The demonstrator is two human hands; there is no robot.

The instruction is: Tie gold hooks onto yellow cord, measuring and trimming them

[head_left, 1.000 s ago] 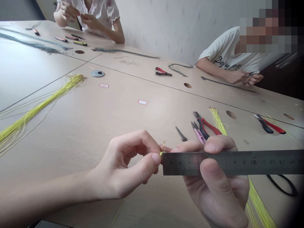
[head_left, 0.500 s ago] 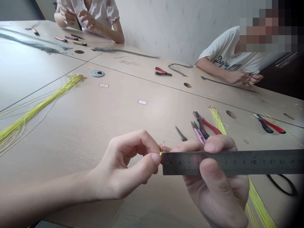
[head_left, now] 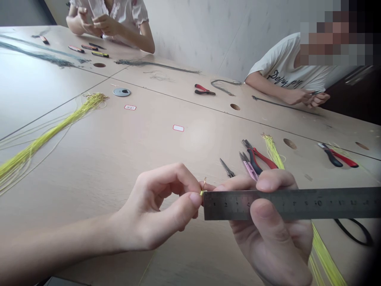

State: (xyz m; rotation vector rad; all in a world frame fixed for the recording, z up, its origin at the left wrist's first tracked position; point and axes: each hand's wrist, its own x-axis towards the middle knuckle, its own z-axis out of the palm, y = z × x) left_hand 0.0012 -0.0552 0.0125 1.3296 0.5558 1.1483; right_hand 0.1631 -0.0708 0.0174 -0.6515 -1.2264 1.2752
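Left hand [head_left: 151, 207] pinches yellow cord end [head_left: 202, 192] with small gold ring [head_left: 204, 183] at steel ruler [head_left: 291, 203] zero end; right hand [head_left: 268, 226] pinches ruler, digits legible.

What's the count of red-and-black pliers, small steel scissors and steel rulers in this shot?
Red-and-black pliers: 3
Small steel scissors: 1
Steel ruler: 1
Total: 5
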